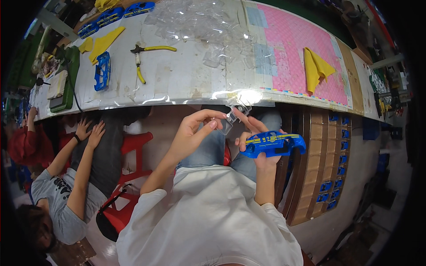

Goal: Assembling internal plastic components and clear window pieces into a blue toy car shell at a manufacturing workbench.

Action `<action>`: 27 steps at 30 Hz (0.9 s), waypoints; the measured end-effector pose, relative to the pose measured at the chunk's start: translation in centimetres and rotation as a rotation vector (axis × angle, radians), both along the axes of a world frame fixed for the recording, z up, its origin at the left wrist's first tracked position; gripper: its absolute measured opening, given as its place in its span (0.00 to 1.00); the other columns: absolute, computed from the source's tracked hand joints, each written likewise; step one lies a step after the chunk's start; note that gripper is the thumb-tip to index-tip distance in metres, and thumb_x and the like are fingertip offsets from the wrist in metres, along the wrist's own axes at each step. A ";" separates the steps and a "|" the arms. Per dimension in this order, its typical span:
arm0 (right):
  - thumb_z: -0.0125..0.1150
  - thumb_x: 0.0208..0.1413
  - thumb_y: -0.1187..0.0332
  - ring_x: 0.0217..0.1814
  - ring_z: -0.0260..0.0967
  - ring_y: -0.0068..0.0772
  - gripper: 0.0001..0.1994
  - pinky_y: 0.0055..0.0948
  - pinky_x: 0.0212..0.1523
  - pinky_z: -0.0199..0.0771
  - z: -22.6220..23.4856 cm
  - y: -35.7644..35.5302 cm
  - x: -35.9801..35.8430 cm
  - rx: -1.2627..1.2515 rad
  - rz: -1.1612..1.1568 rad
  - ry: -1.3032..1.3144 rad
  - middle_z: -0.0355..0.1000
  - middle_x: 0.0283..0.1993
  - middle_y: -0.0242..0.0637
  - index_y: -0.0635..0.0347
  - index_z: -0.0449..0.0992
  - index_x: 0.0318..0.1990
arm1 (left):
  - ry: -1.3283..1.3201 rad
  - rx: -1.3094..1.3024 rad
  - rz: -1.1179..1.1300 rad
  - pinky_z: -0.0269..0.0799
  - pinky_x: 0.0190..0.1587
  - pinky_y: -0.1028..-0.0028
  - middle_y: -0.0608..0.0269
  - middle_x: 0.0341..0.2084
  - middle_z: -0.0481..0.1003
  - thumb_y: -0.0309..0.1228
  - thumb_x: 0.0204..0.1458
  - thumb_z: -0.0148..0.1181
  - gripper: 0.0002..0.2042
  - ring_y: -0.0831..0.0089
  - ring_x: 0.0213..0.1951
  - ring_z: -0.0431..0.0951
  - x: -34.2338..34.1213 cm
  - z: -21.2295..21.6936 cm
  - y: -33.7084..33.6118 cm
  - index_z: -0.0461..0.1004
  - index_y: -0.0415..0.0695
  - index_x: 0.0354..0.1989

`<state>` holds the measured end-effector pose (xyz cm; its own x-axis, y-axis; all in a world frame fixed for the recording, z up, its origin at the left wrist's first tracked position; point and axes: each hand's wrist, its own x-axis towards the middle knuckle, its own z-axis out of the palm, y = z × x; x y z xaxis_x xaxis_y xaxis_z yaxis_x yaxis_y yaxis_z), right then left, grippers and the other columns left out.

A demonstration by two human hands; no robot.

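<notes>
In front of my lap, just off the table's near edge, my left hand (191, 133) pinches a clear plastic window piece (227, 127) between thumb and fingers. My right hand (262, 160) is wrapped round a blue toy car body (276, 144) with yellow stripes, its side turned up. A finger of the right hand reaches over to the clear piece and seems to touch it. Glare off the table edge blurs the piece's upper end. The car body hides part of the right palm.
On the white table (177, 84) lie a pile of clear plastic parts (191, 22), yellow-handled pliers (139, 57), another blue car body (102, 73) and a yellow cloth (316, 68). A brown compartment tray (304, 177) stands right. A co-worker (71, 190) sits left.
</notes>
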<state>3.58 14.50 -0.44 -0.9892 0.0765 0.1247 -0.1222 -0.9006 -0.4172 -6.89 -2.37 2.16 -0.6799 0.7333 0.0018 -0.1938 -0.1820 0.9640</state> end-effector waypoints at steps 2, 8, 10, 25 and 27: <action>0.34 0.47 0.37 0.30 0.70 0.43 0.44 0.39 0.44 0.65 0.2 -0.1 -0.6 -0.011 -0.009 -0.025 0.43 0.62 0.64 0.73 0.53 0.58 | 0.006 -0.013 -0.025 0.62 0.41 0.80 0.65 0.31 0.72 0.27 0.54 0.47 0.11 0.81 0.35 0.69 0.1 -0.3 -0.4 0.70 0.37 0.42; 0.33 0.46 0.36 0.29 0.70 0.40 0.46 0.37 0.43 0.65 0.4 -0.7 -0.9 0.197 -0.017 -0.098 0.50 0.59 0.61 0.77 0.53 0.57 | 0.019 -0.121 -0.073 0.60 0.36 0.81 0.64 0.31 0.72 0.27 0.50 0.51 0.12 0.81 0.33 0.68 -0.2 -1.1 -1.3 0.71 0.39 0.43; 0.31 0.45 0.37 0.28 0.70 0.40 0.45 0.37 0.41 0.67 0.6 -1.2 -0.7 0.271 0.020 -0.161 0.57 0.56 0.60 0.80 0.57 0.53 | 0.381 -0.233 0.153 0.60 0.38 0.81 0.63 0.34 0.70 0.25 0.49 0.50 0.15 0.80 0.33 0.66 -0.5 -0.4 -1.0 0.68 0.37 0.46; 0.38 0.44 0.46 0.30 0.72 0.42 0.34 0.33 0.40 0.68 0.7 -3.0 -0.2 0.478 -0.081 -0.242 0.52 0.59 0.56 0.71 0.65 0.46 | 0.628 -0.370 0.200 0.60 0.29 0.81 0.65 0.28 0.73 0.21 0.43 0.54 0.05 0.79 0.26 0.68 -2.5 0.2 -3.9 0.68 0.38 0.29; 0.34 0.45 0.45 0.30 0.71 0.42 0.34 0.34 0.41 0.68 0.5 -2.5 -0.2 0.399 -0.110 -0.211 0.54 0.58 0.56 0.70 0.65 0.46 | 0.732 -0.378 0.485 0.62 0.31 0.81 0.63 0.28 0.73 0.19 0.43 0.54 0.05 0.80 0.27 0.69 -2.4 0.8 -4.8 0.68 0.39 0.29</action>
<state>3.35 12.01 0.06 -0.9849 0.1692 -0.0376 -0.0830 -0.6512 -0.7543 -9.27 -7.19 2.93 -0.8340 0.4108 0.3683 0.4954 0.2639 0.8276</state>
